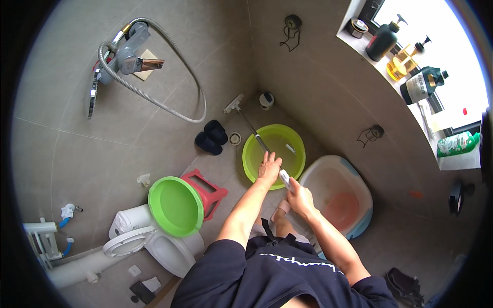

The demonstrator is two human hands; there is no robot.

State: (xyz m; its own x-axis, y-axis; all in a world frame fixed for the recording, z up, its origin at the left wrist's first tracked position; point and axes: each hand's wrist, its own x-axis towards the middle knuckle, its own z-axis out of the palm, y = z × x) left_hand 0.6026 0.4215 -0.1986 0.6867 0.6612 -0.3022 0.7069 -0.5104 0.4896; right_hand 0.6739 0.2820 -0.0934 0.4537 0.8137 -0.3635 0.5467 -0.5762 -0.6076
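our right hand [301, 198]: wrapped round white handle [285, 179], likely for leverage; ahead, left hand [269, 168] at pole [261, 141], closure unclear.

Pole [249, 123] over basin [284, 134], tub [321, 177] right, slippers [208, 144] left
Canister [266, 102] at far corner of floor [230, 167]; pole's head [233, 104] left, perhaps touching floor.

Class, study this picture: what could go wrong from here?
The pole crosses above the yellow-green basin, so a low swing might knock its rim.

The pole's white head is close to the dark slippers and could push them if swept toward them.

A foot is close to the white tub, so stepping that way might mean a stumble while the right hand grips the pole.
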